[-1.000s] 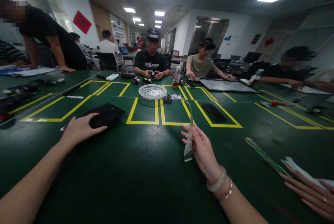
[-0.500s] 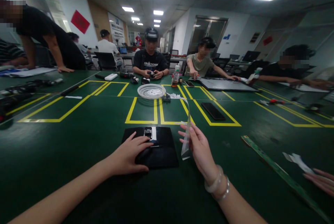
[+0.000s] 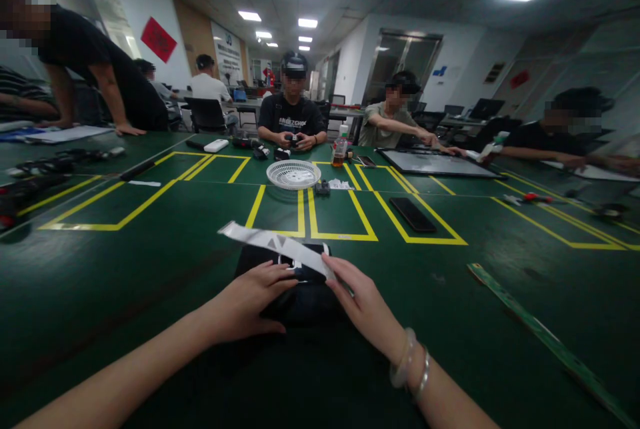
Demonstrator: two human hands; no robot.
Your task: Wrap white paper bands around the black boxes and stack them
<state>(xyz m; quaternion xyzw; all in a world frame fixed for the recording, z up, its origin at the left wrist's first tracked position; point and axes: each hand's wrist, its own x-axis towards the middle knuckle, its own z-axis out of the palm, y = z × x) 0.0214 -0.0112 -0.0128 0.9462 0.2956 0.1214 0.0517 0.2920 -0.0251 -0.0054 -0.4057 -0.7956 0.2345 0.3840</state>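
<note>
My left hand (image 3: 250,302) lies with its fingers extended over a flat black panel (image 3: 303,305) on the table, pressing on its left part. The panel has a small whitish label or bare patch near its upper middle, now mostly covered. Between thumb and fingers, my right hand (image 3: 363,302) pinches one end of a long whitish film-like strip (image 3: 280,246). The strip reaches up and leftward above the panel's upper edge, and its far end is free. Whether the strip touches the panel, I cannot tell.
Beyond the panel are a white round basket (image 3: 293,175), a black phone (image 3: 413,214) and yellow tape outlines. A long green circuit board (image 3: 530,329) lies to the right. A bottle (image 3: 339,151) and a large flat panel (image 3: 443,163) are near co-workers across the table.
My right hand has moved left, swinging the strip from hanging right of the panel to lying across above it. My left hand stays on the panel. Another person's hand at far right has left view.
</note>
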